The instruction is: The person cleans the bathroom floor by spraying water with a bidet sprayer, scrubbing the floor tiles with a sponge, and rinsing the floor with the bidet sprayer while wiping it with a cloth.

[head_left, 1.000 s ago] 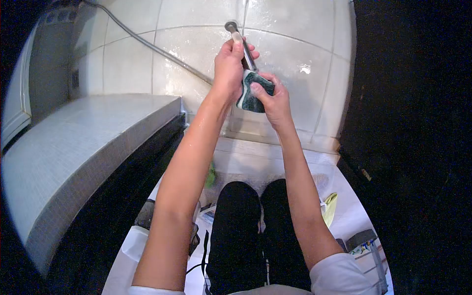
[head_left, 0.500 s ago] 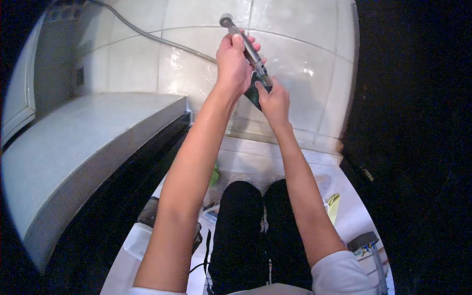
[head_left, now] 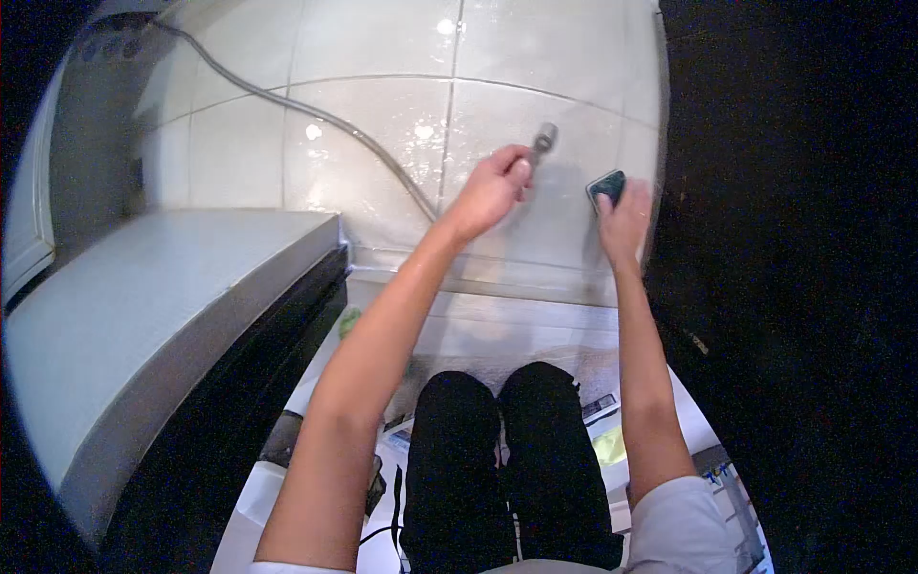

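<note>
My left hand (head_left: 495,193) is closed around the handle of a metal hand sprayer (head_left: 546,137), whose head points up and to the right above wet white tiles (head_left: 382,110). A grey flexible hose (head_left: 320,115) runs over the tiles from the upper left toward this hand. Farther right, my right hand (head_left: 626,218) grips a dark green scrub sponge (head_left: 605,187) with a pale edge, close to the tiles' right side. Motion blurs the fingers of the right hand a little.
A pale raised ledge (head_left: 182,287) fills the left side. Below the tiles runs a white step (head_left: 516,311). Near my knees (head_left: 502,459) lie a yellow-green cloth (head_left: 609,446) and a green item (head_left: 350,321). The right side is dark.
My hands have moved apart. The scrub sponge, earlier beside the sprayer's handle, has gone right and slightly down with my right hand. The sprayer has moved right and down in my left hand.
</note>
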A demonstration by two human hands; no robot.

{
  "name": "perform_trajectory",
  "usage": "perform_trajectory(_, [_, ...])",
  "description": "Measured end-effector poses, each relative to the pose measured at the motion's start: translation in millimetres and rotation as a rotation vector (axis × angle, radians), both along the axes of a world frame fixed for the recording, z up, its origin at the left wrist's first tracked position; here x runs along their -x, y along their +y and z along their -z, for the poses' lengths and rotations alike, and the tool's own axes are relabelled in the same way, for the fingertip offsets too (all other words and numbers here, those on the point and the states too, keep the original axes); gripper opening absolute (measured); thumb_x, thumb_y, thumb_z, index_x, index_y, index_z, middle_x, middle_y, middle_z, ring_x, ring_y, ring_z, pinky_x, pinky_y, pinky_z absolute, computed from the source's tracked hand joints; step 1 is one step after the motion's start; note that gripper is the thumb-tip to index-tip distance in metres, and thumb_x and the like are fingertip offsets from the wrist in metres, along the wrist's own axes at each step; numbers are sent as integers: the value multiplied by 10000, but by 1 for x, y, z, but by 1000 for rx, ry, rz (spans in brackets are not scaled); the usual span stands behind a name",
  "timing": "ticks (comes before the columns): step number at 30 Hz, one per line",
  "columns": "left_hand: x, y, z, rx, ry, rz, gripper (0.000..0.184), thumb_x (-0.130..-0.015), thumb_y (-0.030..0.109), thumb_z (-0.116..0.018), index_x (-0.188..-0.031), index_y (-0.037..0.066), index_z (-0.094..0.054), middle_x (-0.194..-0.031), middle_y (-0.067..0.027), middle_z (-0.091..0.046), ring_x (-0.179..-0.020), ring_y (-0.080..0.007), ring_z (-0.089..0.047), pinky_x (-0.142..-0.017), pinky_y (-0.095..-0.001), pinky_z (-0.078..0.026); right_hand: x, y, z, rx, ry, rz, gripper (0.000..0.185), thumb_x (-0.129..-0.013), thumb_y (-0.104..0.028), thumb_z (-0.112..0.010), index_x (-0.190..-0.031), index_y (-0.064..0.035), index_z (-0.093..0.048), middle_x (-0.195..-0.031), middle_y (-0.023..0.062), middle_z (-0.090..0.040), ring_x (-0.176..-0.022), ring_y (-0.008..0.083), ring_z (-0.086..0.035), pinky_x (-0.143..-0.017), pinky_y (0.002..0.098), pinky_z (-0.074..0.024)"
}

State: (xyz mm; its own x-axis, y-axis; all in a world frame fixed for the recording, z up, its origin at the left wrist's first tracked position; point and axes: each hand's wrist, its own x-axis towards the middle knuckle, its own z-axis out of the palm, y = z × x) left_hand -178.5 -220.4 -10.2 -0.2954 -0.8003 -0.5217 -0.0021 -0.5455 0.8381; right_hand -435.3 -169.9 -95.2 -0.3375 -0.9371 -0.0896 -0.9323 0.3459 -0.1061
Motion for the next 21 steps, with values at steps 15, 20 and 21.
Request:
perform_trajectory(15, [94, -8, 12, 320, -397, 377, 299, -877, 184, -477, -1161, 108, -532, -1081, -136, -590, -1017, -322, -543, -869, -384, -412, 31, -59, 91, -128, -112, -188, 801, -839, -488, -469, -1427, -72, -117, -1488, 130, -110, -1368, 319, -97, -1014, 614, -125])
perform_trajectory(20, [93, -28, 28, 268, -311, 173, 281, -879, 144, -487, -1139, 48, -529, -1039, -166, -591, -976, -301, -553, -864, -357, -416, 23, -89, 70, -254, -278, -66, 896, -802, -501, -534, -1433, -121, -24, -1498, 91, 2, -1365, 339, -41, -944, 690, -213])
perform_trajectory(21, [94, -31, 27, 270, -310, 173, 281, -879, 144, -487, -1139, 48, -529, -1039, -166, -591, -976, -301, -553, -864, -357, -416, 22, -88, 72, -248, -243, -86, 920, -792, -519, -543, -1433, -131, -10, -1496, 97, -4, -1366, 340, -30, -928, 703, -219])
